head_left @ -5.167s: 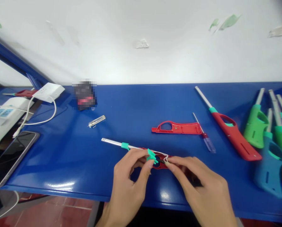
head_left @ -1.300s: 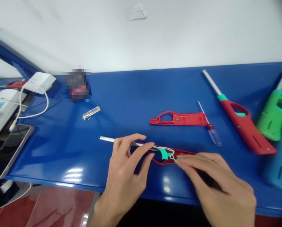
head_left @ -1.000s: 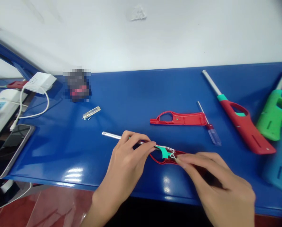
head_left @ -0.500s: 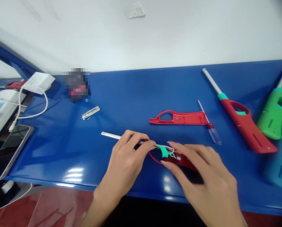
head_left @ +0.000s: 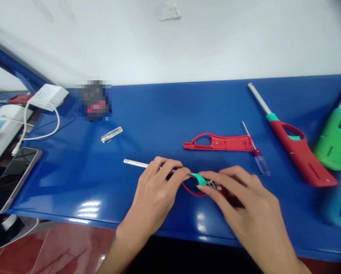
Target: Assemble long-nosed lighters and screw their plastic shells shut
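An opened red gas lighter lies near the table's front edge, its metal tube (head_left: 135,163) pointing left. My left hand (head_left: 157,192) is closed around its front part, over the base of the tube. With thumb and forefinger my right hand (head_left: 246,201) pinches the green trigger (head_left: 199,178), its other fingers over the red handle. A thin white wire (head_left: 211,184) loops out beside the trigger. Most of the handle's inside is hidden by my right hand. Just behind lies the loose red shell half (head_left: 230,143), inner side up.
A screwdriver (head_left: 261,161) touches the shell half's right end. Further right are a whole red lighter (head_left: 300,152), a green one (head_left: 330,142) and a blue one (head_left: 340,198). Leftward lie a small clear fuel tank (head_left: 112,134), a phone (head_left: 18,177) and a white charger (head_left: 49,96).
My right thumb and forefinger have moved in onto the green trigger from the handle beside it. The left hand keeps its hold. The whole view has shifted slightly.
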Action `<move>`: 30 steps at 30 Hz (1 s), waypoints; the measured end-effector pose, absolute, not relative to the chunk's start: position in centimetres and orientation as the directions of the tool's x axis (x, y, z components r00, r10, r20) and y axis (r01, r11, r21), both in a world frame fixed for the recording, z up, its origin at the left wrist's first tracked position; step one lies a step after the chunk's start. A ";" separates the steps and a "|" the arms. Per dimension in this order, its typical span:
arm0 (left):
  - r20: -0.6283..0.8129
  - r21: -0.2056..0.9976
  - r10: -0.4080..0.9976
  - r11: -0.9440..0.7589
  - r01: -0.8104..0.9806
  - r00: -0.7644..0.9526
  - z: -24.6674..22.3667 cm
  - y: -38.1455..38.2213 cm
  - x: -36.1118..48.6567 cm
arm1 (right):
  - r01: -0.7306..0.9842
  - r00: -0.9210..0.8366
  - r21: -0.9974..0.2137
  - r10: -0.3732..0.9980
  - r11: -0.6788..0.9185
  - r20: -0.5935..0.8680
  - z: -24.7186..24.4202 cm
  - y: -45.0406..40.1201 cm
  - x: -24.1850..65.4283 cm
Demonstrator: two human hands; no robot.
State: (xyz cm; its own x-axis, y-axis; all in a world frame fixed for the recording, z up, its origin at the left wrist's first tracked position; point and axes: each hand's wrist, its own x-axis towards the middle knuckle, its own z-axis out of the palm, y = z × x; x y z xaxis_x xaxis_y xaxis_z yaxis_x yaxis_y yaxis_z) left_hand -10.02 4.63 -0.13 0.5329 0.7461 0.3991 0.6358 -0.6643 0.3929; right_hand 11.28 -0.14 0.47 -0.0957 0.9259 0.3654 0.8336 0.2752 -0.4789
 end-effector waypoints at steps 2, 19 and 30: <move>0.400 0.389 0.745 -0.665 0.638 0.534 -0.2 4.6 -10.0 | 0.831 -0.074 -0.495 0.933 0.252 0.351 0.3 -0.2 11.2; 0.426 0.453 0.765 -0.642 0.618 0.483 -0.1 4.6 -9.7 | 0.842 -0.074 -0.478 0.931 0.250 0.356 0.0 -0.7 11.4; 0.409 0.462 0.764 -0.645 0.608 0.499 -0.1 4.6 -9.8 | 0.860 -0.109 -0.416 0.902 0.296 0.418 0.3 -1.0 11.1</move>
